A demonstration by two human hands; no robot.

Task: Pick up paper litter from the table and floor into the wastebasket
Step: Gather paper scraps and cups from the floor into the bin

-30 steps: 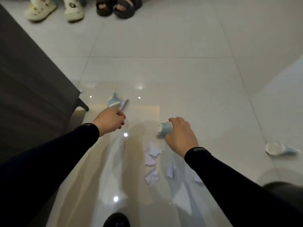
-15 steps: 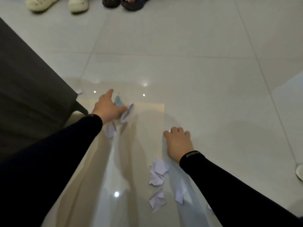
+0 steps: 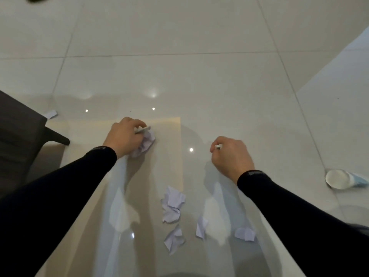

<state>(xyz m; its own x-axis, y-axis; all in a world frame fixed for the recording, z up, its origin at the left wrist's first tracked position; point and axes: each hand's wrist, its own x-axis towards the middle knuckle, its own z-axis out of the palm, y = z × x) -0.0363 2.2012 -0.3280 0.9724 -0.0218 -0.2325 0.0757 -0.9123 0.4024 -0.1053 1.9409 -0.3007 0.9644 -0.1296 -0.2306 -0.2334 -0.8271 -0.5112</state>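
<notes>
My left hand (image 3: 124, 135) is closed around a crumpled pale paper wad (image 3: 146, 143) and a flattened cup edge, low over the glossy tile floor. My right hand (image 3: 229, 154) is a fist with a small white rim of a crushed cup (image 3: 218, 146) showing at the thumb. Several crumpled paper scraps lie on the floor below my hands: a large one (image 3: 172, 204), another (image 3: 174, 239), a narrow one (image 3: 201, 226) and a small one (image 3: 245, 234). No wastebasket is clearly visible.
A paper cup (image 3: 343, 179) with a blue side lies tipped over at the right. A dark cabinet with a foot (image 3: 58, 136) stands at the left, and a paper scrap (image 3: 51, 114) lies beside it. Shoes show at the top edge.
My left hand has closed on the paper and the blue cup piece and drawn them in. My right hand has lifted into a fist on its cup. The view shifted forward.
</notes>
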